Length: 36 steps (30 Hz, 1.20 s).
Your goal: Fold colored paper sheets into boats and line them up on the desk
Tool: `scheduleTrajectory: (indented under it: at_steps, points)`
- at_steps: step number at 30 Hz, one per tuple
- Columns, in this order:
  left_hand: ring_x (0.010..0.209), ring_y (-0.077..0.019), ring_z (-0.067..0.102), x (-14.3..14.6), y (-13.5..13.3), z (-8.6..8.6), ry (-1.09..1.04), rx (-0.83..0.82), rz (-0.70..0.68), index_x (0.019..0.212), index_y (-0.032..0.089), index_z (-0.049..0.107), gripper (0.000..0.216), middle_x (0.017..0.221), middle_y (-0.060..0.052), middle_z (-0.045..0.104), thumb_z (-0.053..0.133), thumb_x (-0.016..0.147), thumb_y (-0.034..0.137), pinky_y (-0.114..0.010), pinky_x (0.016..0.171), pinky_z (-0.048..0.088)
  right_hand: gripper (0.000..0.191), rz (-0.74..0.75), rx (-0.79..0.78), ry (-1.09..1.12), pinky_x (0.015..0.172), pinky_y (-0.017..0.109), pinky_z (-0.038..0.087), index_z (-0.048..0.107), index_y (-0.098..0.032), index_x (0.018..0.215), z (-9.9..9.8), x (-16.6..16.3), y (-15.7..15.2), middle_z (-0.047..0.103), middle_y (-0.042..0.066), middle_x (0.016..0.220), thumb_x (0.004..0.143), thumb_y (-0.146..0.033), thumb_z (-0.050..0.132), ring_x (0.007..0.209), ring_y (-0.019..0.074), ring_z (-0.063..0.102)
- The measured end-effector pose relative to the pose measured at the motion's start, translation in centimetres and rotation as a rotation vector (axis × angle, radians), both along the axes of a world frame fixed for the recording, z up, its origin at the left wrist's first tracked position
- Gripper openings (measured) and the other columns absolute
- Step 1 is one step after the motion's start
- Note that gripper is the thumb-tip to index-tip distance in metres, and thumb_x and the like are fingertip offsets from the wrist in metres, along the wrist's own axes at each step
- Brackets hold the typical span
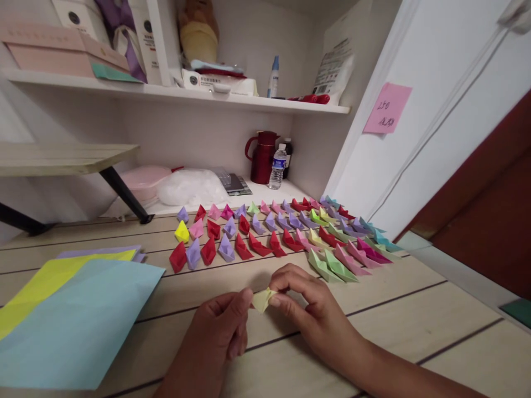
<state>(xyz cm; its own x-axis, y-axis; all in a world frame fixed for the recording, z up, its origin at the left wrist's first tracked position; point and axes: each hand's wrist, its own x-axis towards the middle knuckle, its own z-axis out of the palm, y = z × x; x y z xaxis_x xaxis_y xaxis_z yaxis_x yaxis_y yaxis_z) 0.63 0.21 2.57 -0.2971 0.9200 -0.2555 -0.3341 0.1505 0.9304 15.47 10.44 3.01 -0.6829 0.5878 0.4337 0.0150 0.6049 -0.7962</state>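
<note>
A small folded piece of pale yellow paper (262, 300) is held just above the wooden table, between my two hands. My left hand (226, 320) pinches its left corner with thumb and forefinger. On the other side, my right hand (301, 301) grips the right end, also between thumb and fingers. Behind the hands stand rows of small folded paper boats in several colours; a red boat (178, 257) is at the front left and a light green boat (341, 267) at the front right.
Sheets of coloured paper, with a light blue sheet (87, 320) on top, lie at the left. A small raised wooden stand (66, 157) is behind them. At the back are a dark red jug (264, 157), a water bottle (277, 167) and a white plastic bag (193, 187).
</note>
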Motion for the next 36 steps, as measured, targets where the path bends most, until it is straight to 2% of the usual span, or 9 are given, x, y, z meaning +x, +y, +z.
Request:
scheduleTrajectory:
  at_steps: [6, 10, 14, 17, 22, 26, 31, 34, 36]
  points:
    - [0.043, -0.0063, 0.027, -0.1, 0.1, -0.7, -0.041, -0.001, 0.051, 0.051, 0.02, 0.043, 0.053, 0.04, 0.008, 0.036, 0.074, 0.068, 0.061, -0.024, 0.05, 0.024, 0.003, 0.038, -0.17, 0.025, 0.081, 0.03, 0.044, 0.064, -0.023, 0.092, 0.1, -0.3, -0.4, 0.061, 0.002, 0.091, 0.089, -0.025, 0.063, 0.088, 0.0186, 0.058]
    - [0.043, -0.0062, 0.028, 0.0, 0.2, -1.1, -0.045, 0.014, 0.069, 0.05, 0.02, 0.046, 0.054, 0.039, 0.007, 0.037, 0.072, 0.069, 0.063, -0.024, 0.05, 0.022, 0.023, 0.079, -0.388, 0.031, 0.087, 0.032, 0.044, 0.061, -0.027, 0.11, -0.2, -0.3, -0.8, 0.061, 0.003, 0.105, 0.088, -0.028, 0.066, 0.099, 0.0194, 0.056]
    - [0.045, -0.0066, 0.027, 0.0, 0.2, -1.0, -0.07, 0.032, 0.071, 0.052, 0.019, 0.048, 0.048, 0.042, 0.008, 0.037, 0.073, 0.071, 0.056, -0.024, 0.051, 0.024, 0.056, 0.162, -0.538, 0.063, 0.094, 0.034, 0.041, 0.049, -0.033, 0.13, -0.8, -0.3, -1.2, 0.054, 0.004, 0.122, 0.08, -0.032, 0.076, 0.114, 0.0213, 0.051]
    - [0.048, -0.0077, 0.029, 0.1, 0.1, -0.7, -0.073, 0.028, 0.067, 0.053, 0.019, 0.049, 0.047, 0.045, 0.007, 0.039, 0.073, 0.072, 0.055, -0.024, 0.052, 0.027, 0.071, 0.228, -0.609, 0.13, 0.093, 0.033, 0.042, 0.044, -0.034, 0.134, -1.3, -0.5, -1.5, 0.053, 0.004, 0.121, 0.075, -0.028, 0.081, 0.11, 0.0196, 0.053]
    - [0.055, -0.0094, 0.036, 0.5, 0.0, -0.3, -0.061, 0.031, 0.123, 0.06, 0.018, 0.061, 0.038, 0.052, 0.005, 0.046, 0.076, 0.069, 0.052, -0.023, 0.056, 0.035, 0.046, 0.217, -0.652, 0.186, 0.073, 0.026, 0.044, 0.053, -0.028, 0.116, -1.5, -1.0, -1.6, 0.057, -0.001, 0.091, 0.078, -0.021, 0.078, 0.083, 0.0132, 0.055]
    - [0.068, -0.0132, 0.05, 0.8, 0.1, -0.5, -0.072, 0.043, 0.183, 0.065, 0.018, 0.068, 0.033, 0.064, 0.001, 0.057, 0.08, 0.064, 0.049, -0.026, 0.071, 0.045, 0.041, 0.191, -0.655, 0.196, 0.072, 0.026, 0.044, 0.055, -0.026, 0.107, -1.3, -1.1, -1.5, 0.059, -0.002, 0.091, 0.076, -0.021, 0.079, 0.081, 0.0133, 0.056]
    - [0.079, -0.0158, 0.058, 0.7, 0.2, -1.3, -0.131, 0.071, 0.241, 0.072, 0.019, 0.074, 0.03, 0.08, -0.002, 0.066, 0.083, 0.062, 0.046, -0.031, 0.085, 0.048, 0.016, 0.042, -0.572, 0.091, 0.073, 0.028, 0.043, 0.063, -0.019, 0.086, -0.6, -0.8, -1.1, 0.064, 0.0, 0.081, 0.079, -0.026, 0.075, 0.079, 0.0151, 0.056]
    - [0.085, -0.0175, 0.06, 0.8, 0.6, -2.0, -0.036, 0.08, 0.345, 0.072, 0.019, 0.076, 0.037, 0.1, -0.005, 0.067, 0.084, 0.056, 0.052, -0.03, 0.081, 0.049, 0.02, -0.016, -0.548, 0.045, 0.064, 0.025, 0.038, 0.062, -0.017, 0.076, -0.3, -0.8, -0.9, 0.058, -0.002, 0.069, 0.076, -0.031, 0.077, 0.068, 0.0122, 0.049]
    - [0.086, -0.0178, 0.061, 1.2, 0.9, -2.5, 0.093, 0.14, 0.405, 0.065, 0.018, 0.073, 0.038, 0.102, -0.005, 0.066, 0.084, 0.055, 0.053, -0.028, 0.078, 0.048, 0.027, 0.002, -0.622, 0.045, 0.057, 0.023, 0.033, 0.061, -0.017, 0.074, -0.2, -0.8, -0.7, 0.052, -0.004, 0.063, 0.073, -0.037, 0.079, 0.061, 0.0105, 0.043]
